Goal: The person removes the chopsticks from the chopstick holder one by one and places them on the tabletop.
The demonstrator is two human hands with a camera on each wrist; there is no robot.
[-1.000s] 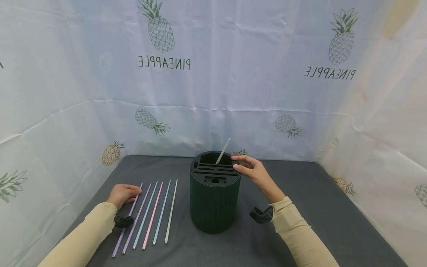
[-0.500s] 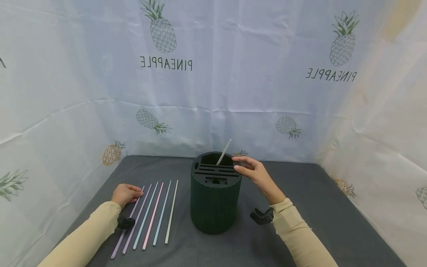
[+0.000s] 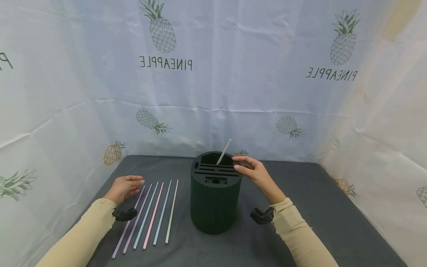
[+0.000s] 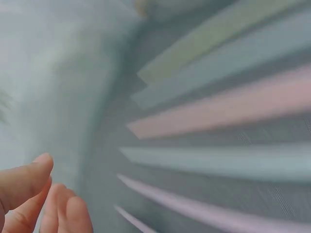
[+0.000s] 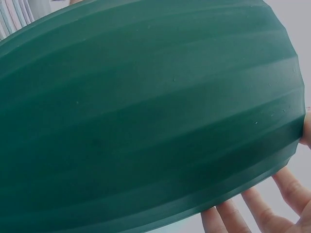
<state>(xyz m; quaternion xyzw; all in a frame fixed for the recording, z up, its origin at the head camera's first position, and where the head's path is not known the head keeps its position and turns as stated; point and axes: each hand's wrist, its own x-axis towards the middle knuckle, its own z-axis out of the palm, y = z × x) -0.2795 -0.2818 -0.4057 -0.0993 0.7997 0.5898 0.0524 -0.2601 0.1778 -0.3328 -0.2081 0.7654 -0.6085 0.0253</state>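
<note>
Several slim metal chopsticks lie side by side on the left: two purple, two blue, one pink (image 3: 154,218) and one pale yellow-green (image 3: 171,215). My left hand (image 3: 122,188) hovers over the far end of the outermost purple chopstick (image 3: 121,241), its fingers loosely bent with nothing held. In the left wrist view the thumb and fingers (image 4: 73,213) show beside the chopstick tips. A dark green round knife block (image 3: 215,207) stands upright in the middle. My right hand (image 3: 253,172) grips its right rim between thumb and fingers. One pale chopstick (image 3: 223,152) leans in its rear opening.
The table (image 3: 283,237) has a dark grey cloth. A white pineapple-print curtain (image 3: 233,85) hangs behind and along both sides. The block's top (image 3: 213,174) has narrow slots and a small square recess at the front.
My left hand has let go of the outermost purple chopstick and risen a little above it, the fingers loosening. The chopstick's far end has shifted slightly right. The right hand keeps its place.
</note>
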